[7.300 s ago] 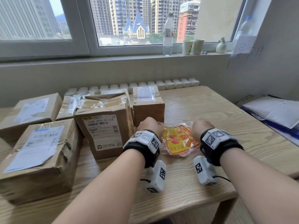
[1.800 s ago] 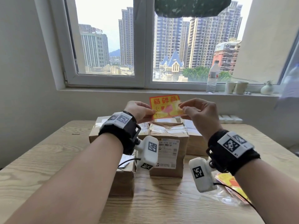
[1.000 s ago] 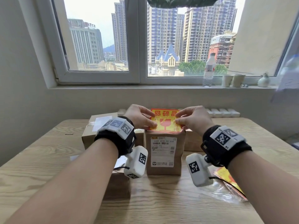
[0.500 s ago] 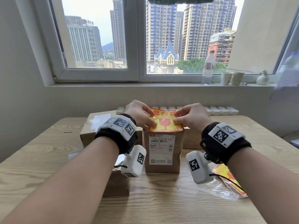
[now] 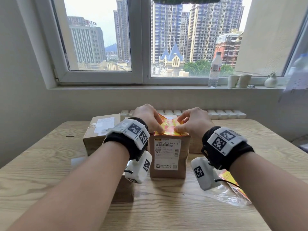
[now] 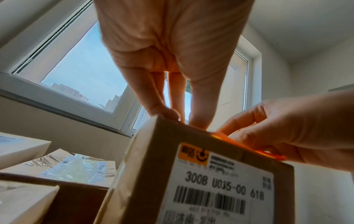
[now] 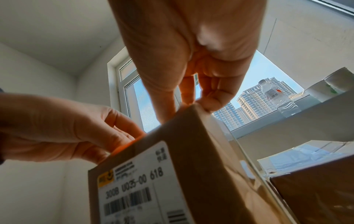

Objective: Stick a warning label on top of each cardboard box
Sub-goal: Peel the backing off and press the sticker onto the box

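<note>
- Red-and-yellow paper, the warning label [image 5: 168, 128], lies on top of the upright cardboard box [image 5: 169, 157], pinned at its near edge by the left hand [image 5: 148, 118] and right hand [image 5: 194, 122], fingertips pressing.
- It bows up mid-sheet; uneven pressing could trap a crease.
- Pushing hard might tip the box toward the boxes behind [image 5: 100, 130].

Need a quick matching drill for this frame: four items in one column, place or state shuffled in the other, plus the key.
Things:
1. warning label
2. water bottle
3. bag of spare labels
4. tall box

Places or states:
A. on the windowsill
B. on the table by the right forearm
C. standing upright, shipping slip facing the camera
D. on the box top under both hands' fingertips

Pairs: 1-D, 2-A, 3-B, 4-C
</note>
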Tool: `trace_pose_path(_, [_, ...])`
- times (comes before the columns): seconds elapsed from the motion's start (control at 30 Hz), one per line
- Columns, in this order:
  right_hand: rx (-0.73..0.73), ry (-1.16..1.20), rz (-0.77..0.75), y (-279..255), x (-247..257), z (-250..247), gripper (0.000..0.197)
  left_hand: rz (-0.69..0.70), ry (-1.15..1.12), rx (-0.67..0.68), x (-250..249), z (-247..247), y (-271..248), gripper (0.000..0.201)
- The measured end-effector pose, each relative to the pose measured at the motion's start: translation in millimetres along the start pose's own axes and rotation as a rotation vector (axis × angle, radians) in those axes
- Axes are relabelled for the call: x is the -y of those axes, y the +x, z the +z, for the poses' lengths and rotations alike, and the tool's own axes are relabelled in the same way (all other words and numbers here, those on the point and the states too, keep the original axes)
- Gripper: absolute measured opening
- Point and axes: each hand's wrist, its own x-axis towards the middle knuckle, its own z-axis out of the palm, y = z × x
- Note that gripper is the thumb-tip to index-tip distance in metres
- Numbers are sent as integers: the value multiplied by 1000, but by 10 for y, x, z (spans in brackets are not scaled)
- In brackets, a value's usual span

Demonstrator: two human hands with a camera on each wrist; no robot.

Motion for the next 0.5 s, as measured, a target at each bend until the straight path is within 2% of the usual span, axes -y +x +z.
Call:
trace_pose_path(0.13, [0,-53,-23,-19,15,5,38,14,105,12,-81,-12,-35,23])
trace_pose_path(0.33, [25,-161,-37,-53,-7,-20,46,-16,230,56,-151,2,-3,33])
trace_pose_path(0.43, [50,-190,-33,-73,-36,-42,42,-34,289,62,-175,-5,-8,43])
trace_pose_path(0.5, [68,-189,-34,-78,-58,-36,41,-51,292,81,-170,-35,1,40])
